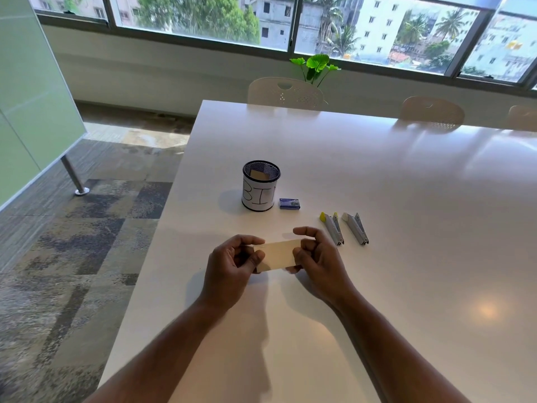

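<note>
A small pale paper card (278,255) is held just above the white table (377,175), between both hands. My left hand (232,264) pinches its left end with thumb and fingers. My right hand (315,257) pinches its right end. Behind them stands a mesh cup (260,186) wrapped in white paper with "BIN" written on it, and a tan piece shows inside. A small blue staple box (289,204) lies right of the cup. Two staplers lie further right, one with yellow ends (332,228) and one with white ends (356,228).
The table's left edge runs close beside my left arm, with patterned carpet (72,242) below. Pale chairs (286,93) line the far side under a window. A green plant (315,66) stands behind them. A glass partition on a metal leg (72,175) is at left.
</note>
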Demonstrator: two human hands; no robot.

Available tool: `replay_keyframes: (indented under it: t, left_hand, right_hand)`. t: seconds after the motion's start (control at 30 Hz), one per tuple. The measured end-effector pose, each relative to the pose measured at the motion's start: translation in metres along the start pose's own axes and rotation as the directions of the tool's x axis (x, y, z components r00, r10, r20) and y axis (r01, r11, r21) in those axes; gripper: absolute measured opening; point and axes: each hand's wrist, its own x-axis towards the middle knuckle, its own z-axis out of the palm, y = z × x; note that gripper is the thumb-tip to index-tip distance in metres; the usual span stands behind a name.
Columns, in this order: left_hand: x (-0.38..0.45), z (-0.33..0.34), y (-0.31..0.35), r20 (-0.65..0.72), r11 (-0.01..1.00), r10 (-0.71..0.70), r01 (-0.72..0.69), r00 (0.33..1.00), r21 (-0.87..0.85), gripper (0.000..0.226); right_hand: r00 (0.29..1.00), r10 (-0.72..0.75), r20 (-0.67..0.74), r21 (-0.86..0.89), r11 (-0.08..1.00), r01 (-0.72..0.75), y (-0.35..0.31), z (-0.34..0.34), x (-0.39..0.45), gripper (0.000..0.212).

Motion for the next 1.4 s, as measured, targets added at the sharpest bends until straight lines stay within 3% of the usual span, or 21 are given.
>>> replay_keyframes:
  t: [0.47, 0.57, 0.7, 0.83, 1.03, 1.23, 1.4]
  left_hand:
    - [0.003, 0.001, -0.002, -0.072, 0.998, 0.056, -0.053, 0.996, 0.034, 0.025]
    - [0.004, -0.002, 0.001, -0.086, 0.972, 0.155, -0.137, 0.984, 0.189, 0.029]
    - [0.010, -0.014, 0.004, -0.020, 0.808, 0.304, -0.247, 0.952, 0.535, 0.032]
    - [0.018, -0.021, -0.004, 0.063, 0.624, 0.198, -0.175, 0.978, 0.761, 0.046]
    - [0.030, -0.017, -0.020, 0.157, 0.454, 0.052, -0.164, 0.986, 0.876, 0.069]
    - [0.055, -0.016, -0.017, 0.213, 0.386, -0.042, -0.181, 0.976, 0.904, 0.077]
    - [0.056, -0.013, -0.019, 0.205, 0.375, -0.037, -0.176, 0.978, 0.910, 0.077]
  right_hand:
    - [0.995, 0.095, -0.011, 0.154, 0.984, -0.092, 0.000, 0.000, 0.001, 0.013]
    - [0.998, 0.057, -0.035, 0.137, 0.989, -0.052, -0.004, -0.001, 0.001, 0.014]
    - [0.994, 0.057, -0.095, 0.148, 0.988, -0.043, -0.006, -0.003, 0.006, 0.015]
    - [0.988, 0.036, -0.147, 0.065, 0.998, -0.027, -0.008, -0.006, 0.018, 0.011]
    - [0.958, -0.123, -0.260, -0.110, 0.989, 0.097, -0.029, -0.017, 0.068, 0.018]
    - [0.876, -0.334, -0.347, -0.414, 0.893, 0.176, -0.060, -0.027, 0.132, 0.010]
    - [0.878, -0.337, -0.340, -0.555, 0.825, 0.102, -0.073, -0.017, 0.168, 0.011]
